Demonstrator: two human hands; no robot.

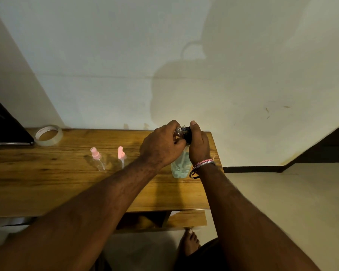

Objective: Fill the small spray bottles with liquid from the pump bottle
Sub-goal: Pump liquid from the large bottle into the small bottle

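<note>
Gripping a small clear spray bottle [178, 132] with curled fingers, the left hand [161, 146] holds it tilted, its threaded open neck pointing toward the right hand [199, 145]. That right hand is wrapped round the black pump head [188, 134] of the pump bottle [179, 165], thumb up on top of it, and the small bottle's neck sits right against the black head. The pump bottle's pale, see-through body stands on the wooden table [67, 184] directly below both hands, partly hidden by the right wrist, which wears a pink-and-white thread band [203, 163] and a bangle [194, 173]. Out to the left of the left hand, well apart from it, a loose pink spray top [121, 155] with its dip tube rests on the table, and farther left again lies a second clear spray bottle [97, 158] with its pink cap on. Beyond these, far to the left near the wall, sits a roll of clear tape [48, 134] beside a dark flat object [6, 124]. A bare foot [189, 241] shows below the table edge.
</note>
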